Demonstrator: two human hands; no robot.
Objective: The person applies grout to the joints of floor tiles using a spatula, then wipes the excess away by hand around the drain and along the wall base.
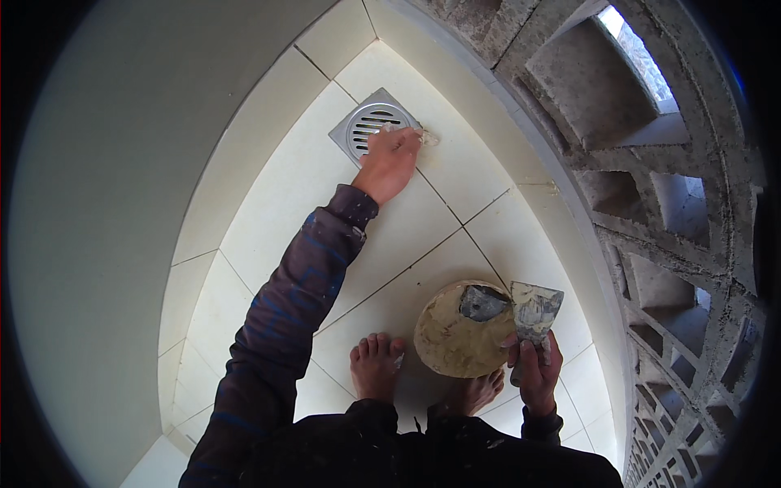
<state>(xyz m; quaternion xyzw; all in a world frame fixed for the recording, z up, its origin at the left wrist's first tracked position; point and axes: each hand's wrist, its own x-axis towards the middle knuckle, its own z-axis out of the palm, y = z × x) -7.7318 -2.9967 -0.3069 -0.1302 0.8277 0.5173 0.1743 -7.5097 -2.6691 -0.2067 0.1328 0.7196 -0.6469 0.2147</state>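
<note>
My left hand (392, 156) reaches out to the square metal floor drain (370, 122). Its fingers are bent and pressed together at the drain's right corner. A smear of pale paste (428, 137) shows by the fingertips; what they hold, if anything, is hidden. My right hand (537, 374) grips the handle of a putty knife (535, 305), its wide blade pointing up and crusted with paste. Just left of that hand is a round tub (423, 350) of beige paste (455, 329). A dark grey flat piece (483, 302) lies in the paste near the far rim.
My bare feet (377, 366) stand on cream floor tiles (390, 268) with dark joints. A smooth pale wall (122, 203) rises on the left above a tiled skirting. To the right stands a rough wall of pierced concrete blocks (602, 81). The floor narrows toward the far corner.
</note>
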